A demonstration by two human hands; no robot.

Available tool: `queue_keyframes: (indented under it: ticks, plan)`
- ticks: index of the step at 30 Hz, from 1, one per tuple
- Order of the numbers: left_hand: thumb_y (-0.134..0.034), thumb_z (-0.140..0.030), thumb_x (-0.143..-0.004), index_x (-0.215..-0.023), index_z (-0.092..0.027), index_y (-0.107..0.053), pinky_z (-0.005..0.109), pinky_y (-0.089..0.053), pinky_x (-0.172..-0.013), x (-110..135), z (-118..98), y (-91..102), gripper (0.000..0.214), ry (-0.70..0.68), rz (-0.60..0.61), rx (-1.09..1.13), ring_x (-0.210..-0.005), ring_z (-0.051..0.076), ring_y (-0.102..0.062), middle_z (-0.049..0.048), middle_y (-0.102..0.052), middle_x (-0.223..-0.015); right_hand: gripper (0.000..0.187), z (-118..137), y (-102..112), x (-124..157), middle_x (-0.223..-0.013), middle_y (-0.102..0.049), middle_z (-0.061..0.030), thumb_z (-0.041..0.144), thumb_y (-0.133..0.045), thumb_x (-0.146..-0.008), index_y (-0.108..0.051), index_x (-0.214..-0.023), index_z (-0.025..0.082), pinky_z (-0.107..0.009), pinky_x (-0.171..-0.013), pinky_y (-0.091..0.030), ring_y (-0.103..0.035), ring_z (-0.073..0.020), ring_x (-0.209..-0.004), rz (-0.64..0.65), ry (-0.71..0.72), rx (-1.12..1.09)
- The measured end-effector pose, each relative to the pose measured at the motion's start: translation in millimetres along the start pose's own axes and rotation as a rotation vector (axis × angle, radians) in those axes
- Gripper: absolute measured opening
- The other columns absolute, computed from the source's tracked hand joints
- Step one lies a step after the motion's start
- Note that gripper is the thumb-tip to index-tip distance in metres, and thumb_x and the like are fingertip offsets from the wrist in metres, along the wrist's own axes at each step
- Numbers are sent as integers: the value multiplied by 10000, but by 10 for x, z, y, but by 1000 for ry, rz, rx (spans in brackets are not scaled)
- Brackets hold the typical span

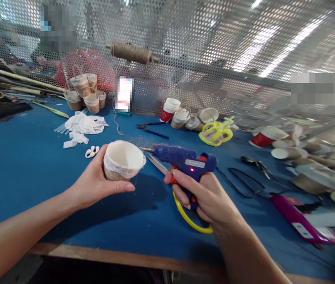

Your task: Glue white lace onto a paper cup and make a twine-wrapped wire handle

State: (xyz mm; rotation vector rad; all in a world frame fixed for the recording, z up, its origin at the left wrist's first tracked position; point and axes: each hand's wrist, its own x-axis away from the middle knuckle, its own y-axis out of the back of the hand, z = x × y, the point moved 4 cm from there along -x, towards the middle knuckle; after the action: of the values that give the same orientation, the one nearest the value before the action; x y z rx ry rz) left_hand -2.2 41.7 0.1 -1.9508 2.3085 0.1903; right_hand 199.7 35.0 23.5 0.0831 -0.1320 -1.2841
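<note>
My left hand (101,177) is wrapped round a paper cup (123,171) with a white inside, a white lace band below its rim and brown twine-like covering lower down. The cup is held above the blue table, its mouth tipped toward me. In my right hand (203,189) is a blue hot glue gun (182,156) with a lit red light and a red trigger under my fingers. Its metal nozzle points left, close to the cup's rim; whether they touch I cannot tell. Beneath the gun lie scissors (185,217) with yellow handles, partly hidden by my hand.
Finished-looking small baskets (92,101) stand at the back left, near white lace scraps (84,123). Behind are blue pliers (152,129), stacked cups (170,108) and a yellow looped ornament (216,132). A purple tool (297,217) and cords lie right. A twine spool (130,52) hangs on the mesh.
</note>
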Motion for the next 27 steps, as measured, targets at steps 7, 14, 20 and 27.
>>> queue_keyframes:
  ticks: [7,14,20,27]
  plan:
    - [-791,-277,-512,-1055,-169,-452,264,-507,-681,-12,-40,-39,649,-24,9,0,-791,157,-581,41,-595,-933,269,22,-20,-1,-370,-417,70,391,-528,-809,-560,-734,136,-193,-343,-280,-351,-48,-323,42,10,108]
    - [-777,-300,-537,-1027,-189,-431,285,-509,-722,-9,-51,-5,610,-69,-28,-204,-848,180,-589,25,-593,-928,286,51,27,42,-398,-479,39,414,-554,-770,-577,-647,157,-232,-420,-408,-441,-82,-365,-86,-3,426]
    - [-748,-317,-591,-1050,-200,-411,300,-492,-762,-15,-31,-18,582,-123,14,-378,-894,189,-581,28,-579,-981,338,74,64,47,-380,-475,30,395,-641,-680,-459,-476,195,-230,-395,-397,-459,-98,-369,-164,-102,557]
    - [-739,-336,-603,-1092,-205,-400,321,-476,-797,-15,-35,-16,609,-143,92,-456,-938,208,-566,40,-575,-1026,305,126,98,56,-370,-452,38,377,-625,-705,-510,-498,185,-231,-405,-389,-411,-79,-353,-106,-35,475]
